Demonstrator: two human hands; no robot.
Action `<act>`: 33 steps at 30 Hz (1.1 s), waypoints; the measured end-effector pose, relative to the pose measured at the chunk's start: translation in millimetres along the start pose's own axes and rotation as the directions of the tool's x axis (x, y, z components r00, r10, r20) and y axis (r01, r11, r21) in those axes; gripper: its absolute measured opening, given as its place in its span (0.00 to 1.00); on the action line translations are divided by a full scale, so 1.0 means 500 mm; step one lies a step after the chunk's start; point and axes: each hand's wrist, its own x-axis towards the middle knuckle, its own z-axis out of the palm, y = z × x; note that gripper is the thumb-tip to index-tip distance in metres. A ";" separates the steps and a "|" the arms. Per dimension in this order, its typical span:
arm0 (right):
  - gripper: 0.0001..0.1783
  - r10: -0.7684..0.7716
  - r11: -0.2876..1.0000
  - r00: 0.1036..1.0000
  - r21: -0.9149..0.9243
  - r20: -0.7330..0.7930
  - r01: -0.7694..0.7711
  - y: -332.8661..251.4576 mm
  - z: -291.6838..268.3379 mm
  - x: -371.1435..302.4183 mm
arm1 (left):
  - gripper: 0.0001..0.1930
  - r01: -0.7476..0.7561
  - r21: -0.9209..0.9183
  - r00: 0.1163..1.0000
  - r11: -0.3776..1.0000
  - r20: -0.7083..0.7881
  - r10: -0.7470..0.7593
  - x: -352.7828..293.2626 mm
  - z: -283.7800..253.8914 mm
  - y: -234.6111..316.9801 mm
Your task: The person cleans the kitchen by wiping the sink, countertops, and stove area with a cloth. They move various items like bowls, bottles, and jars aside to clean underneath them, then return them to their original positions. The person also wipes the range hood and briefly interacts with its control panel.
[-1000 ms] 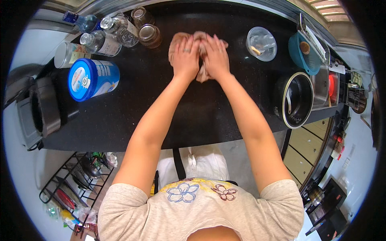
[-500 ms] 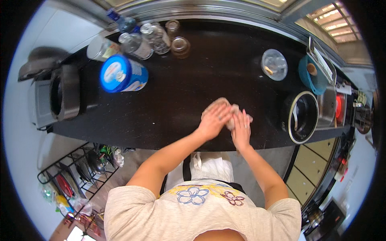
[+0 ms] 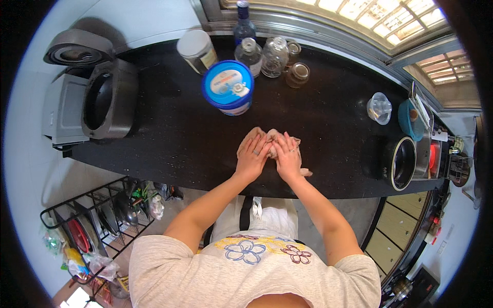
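A crumpled beige cloth (image 3: 246,142) lies on the dark countertop (image 3: 179,149), in front of me and near the front edge. My left hand (image 3: 250,162) presses on its left part, with the fingers bent over the folds. Beside it, almost touching, my right hand (image 3: 288,161) grips the right part, and a corner of cloth pokes out past its outer side. The palms and the cloth under them are hidden. A blue tub with a lid (image 3: 228,87) stands just beyond my left hand.
Behind the tub are a white-lidded jar (image 3: 197,49), a blue bottle (image 3: 244,28) and several glass jars (image 3: 276,57). A grey rice cooker (image 3: 110,100) stands open at left. On the right are a clear plastic bowl (image 3: 379,109), a black pot (image 3: 403,164) and a teal basin (image 3: 412,120).
Both hands have slid left across the countertop with the cloth, closer to the blue tub. The view has turned left, so the counter's things appear farther right.
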 end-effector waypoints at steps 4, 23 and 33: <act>0.25 -0.018 0.999 0.999 0.027 -0.039 0.019 -0.068 0.017 0.046 | 0.25 -0.010 0.028 0.999 1.000 0.036 0.009 -0.024 -0.060 -0.058; 0.29 -0.045 0.998 0.967 0.040 -0.250 0.056 -0.276 -0.200 0.452 | 0.64 0.029 -0.457 0.880 0.889 -0.411 -0.240 0.217 -0.292 -0.196; 0.26 -0.330 0.812 0.944 0.510 -0.001 0.284 -0.359 -0.156 0.426 | 0.53 0.125 -0.334 0.795 0.934 -0.529 -0.296 0.121 -0.315 -0.286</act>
